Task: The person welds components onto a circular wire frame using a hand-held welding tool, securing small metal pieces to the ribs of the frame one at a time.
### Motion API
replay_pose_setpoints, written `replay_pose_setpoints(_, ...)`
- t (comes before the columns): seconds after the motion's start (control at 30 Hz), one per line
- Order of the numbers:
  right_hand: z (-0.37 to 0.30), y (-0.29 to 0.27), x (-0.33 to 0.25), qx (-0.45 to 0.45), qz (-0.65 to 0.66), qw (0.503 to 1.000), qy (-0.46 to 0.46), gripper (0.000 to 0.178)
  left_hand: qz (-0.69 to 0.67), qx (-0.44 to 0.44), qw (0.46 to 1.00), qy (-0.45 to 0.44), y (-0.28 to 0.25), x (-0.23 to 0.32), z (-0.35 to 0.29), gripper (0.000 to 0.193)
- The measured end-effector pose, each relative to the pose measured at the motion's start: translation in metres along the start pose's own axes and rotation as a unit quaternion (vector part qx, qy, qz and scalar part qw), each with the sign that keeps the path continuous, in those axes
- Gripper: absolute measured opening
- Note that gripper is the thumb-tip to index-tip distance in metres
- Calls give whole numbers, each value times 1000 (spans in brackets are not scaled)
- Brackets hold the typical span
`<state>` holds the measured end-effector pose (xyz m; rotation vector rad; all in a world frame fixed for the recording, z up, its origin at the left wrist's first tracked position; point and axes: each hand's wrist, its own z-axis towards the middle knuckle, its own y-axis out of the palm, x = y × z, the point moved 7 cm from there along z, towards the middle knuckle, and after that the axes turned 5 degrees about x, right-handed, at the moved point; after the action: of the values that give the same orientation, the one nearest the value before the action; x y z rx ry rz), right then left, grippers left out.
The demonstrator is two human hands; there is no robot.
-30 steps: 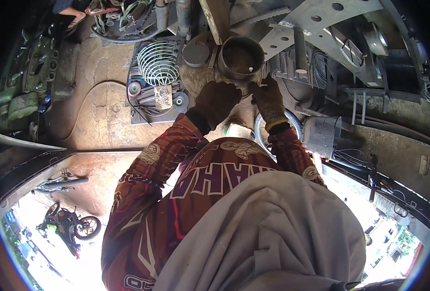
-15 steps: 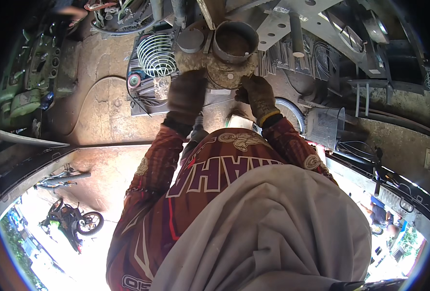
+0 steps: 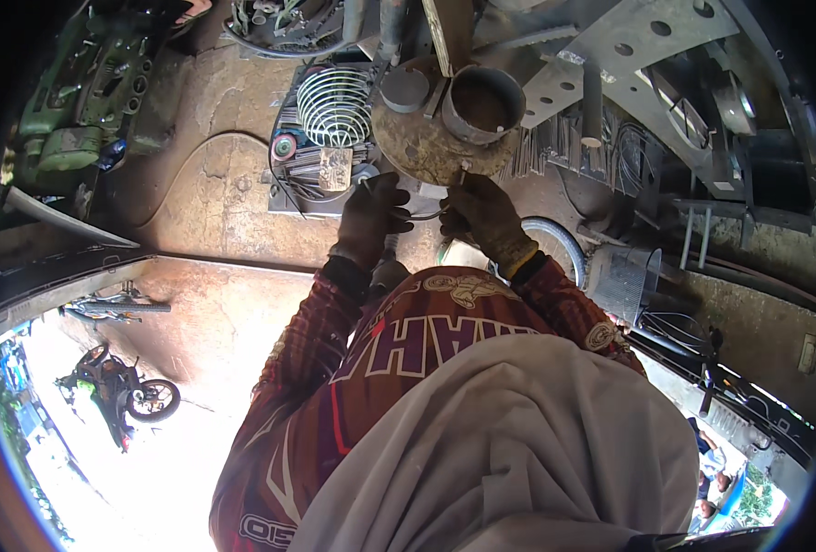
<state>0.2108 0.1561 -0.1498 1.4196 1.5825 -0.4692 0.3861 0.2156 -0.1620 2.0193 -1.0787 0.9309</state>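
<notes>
Both my gloved hands are in front of a round, stained metal table (image 3: 417, 147). A thin, dark, curved rod or cable (image 3: 428, 217) spans the gap between them. My left hand (image 3: 368, 221) is closed around its left part, with a short pale tip by the fingers. Near the table's front edge, my right hand (image 3: 489, 216) is closed on the other part, and a small light end sticks up above the fingers. An open metal cylinder (image 3: 483, 106) and a dark round block (image 3: 404, 90) stand on the table.
Left of the table, a metal tray (image 3: 284, 198) bears a coil of pale wire rings (image 3: 334, 109) and metal rods. More rods (image 3: 560, 152) lie to the right. A drilled steel beam (image 3: 643, 46) crosses the back right. A wire mesh basket (image 3: 621, 276) is at the right, a green machine (image 3: 77, 138) far left.
My hands have drawn back from the table toward my body, and the curved piece now shows between them. My view has shifted, so the table sits further right and lower.
</notes>
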Motion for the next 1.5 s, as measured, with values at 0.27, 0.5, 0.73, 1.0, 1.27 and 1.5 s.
replay_pose_setpoints(0.27,36,30,-20,19,7,999,-30,25,-88,-138,986,-25,-35,21,34,37)
replay_pose_setpoints(0.5,8,-2,4,146,19,988,-55,24,-47,-207,977,27,-56,52,75,38)
replay_pose_setpoints(0.73,-14,7,15,212,68,974,-49,32,-36,-277,960,11,-39,74,90,40)
replay_pose_setpoints(1.0,-17,7,9,215,114,967,-76,34,-63,-335,940,5,-13,82,86,46)
replay_pose_setpoints(1.27,-38,-30,23,182,131,969,-100,32,-15,-289,955,64,-4,90,59,49)
replay_pose_setpoints(1.5,-63,-51,68,128,182,972,-75,25,47,-204,977,52,-52,72,95,38)
